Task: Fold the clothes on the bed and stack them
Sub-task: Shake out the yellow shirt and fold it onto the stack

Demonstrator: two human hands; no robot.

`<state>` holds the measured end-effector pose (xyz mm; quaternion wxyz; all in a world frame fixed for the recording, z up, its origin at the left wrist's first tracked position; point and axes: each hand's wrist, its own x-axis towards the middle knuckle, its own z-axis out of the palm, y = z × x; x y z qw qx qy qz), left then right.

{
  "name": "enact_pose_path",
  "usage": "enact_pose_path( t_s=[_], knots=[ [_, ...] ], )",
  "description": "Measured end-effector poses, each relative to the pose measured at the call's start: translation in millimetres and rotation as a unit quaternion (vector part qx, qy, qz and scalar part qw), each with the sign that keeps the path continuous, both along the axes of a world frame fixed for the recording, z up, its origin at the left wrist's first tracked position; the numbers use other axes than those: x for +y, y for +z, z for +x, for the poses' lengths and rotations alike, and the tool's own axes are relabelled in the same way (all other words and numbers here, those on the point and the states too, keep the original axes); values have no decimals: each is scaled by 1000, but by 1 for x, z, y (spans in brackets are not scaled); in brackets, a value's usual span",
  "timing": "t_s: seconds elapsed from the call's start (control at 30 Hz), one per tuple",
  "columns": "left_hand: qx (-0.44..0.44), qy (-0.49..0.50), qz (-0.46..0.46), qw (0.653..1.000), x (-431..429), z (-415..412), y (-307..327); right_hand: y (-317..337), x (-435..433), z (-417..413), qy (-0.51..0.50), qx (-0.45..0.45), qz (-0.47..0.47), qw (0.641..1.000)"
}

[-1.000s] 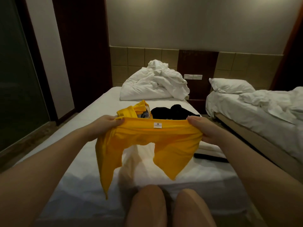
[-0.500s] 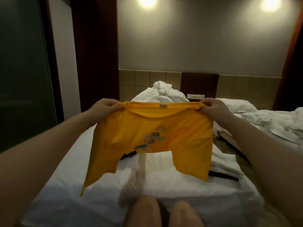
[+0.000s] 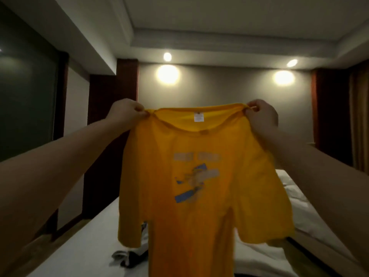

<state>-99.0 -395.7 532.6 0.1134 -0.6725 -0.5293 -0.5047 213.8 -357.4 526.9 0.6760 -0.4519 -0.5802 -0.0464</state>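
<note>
A white label (image 3: pixel 198 117) sits inside the back of the collar of the yellow shirt (image 3: pixel 199 206); its writing is too small to read. The print (image 3: pixel 196 180) on the chest shows through the cloth as two grey words above a blue and grey figure, both too blurred to make out.

The left hand (image 3: pixel 126 112) is closed on the shirt's left shoulder, fingers curled and pinching the cloth just beside the collar. The right hand (image 3: pixel 261 114) grips the other shoulder in the same way, thumb and fingers pinched on the seam. Both arms reach forward and up, well apart, so the collar is stretched wide between them.

The shirt hangs in the air in front of the person, spread open, its sleeves drooping at each side and its hem out of view below. Under it lies the bed (image 3: pixel 79 246) with a white sheet, and on the sheet a small heap of grey and dark clothes (image 3: pixel 127 256), partly hidden by the shirt. A second bed (image 3: pixel 295 194) stands to the right
</note>
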Motion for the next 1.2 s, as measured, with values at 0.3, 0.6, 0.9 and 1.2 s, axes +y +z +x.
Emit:
enact_pose_path(
  t_s=[0.3,0.6,0.9,1.2],
  knots=[
    [-191,-110,-134,966,-22,16,32,50,-49,13,-62,-110,-54,990],
    [-91,-215,-266,935,-36,-8,30,47,-56,31,142,-84,-282,945],
    [-63,-153,-86,983,-30,1,19,35,-47,18,220,-2,-233,947],
    [-189,-168,-73,965,-19,12,23,42,-45,8,278,93,-189,937]
  ],
)
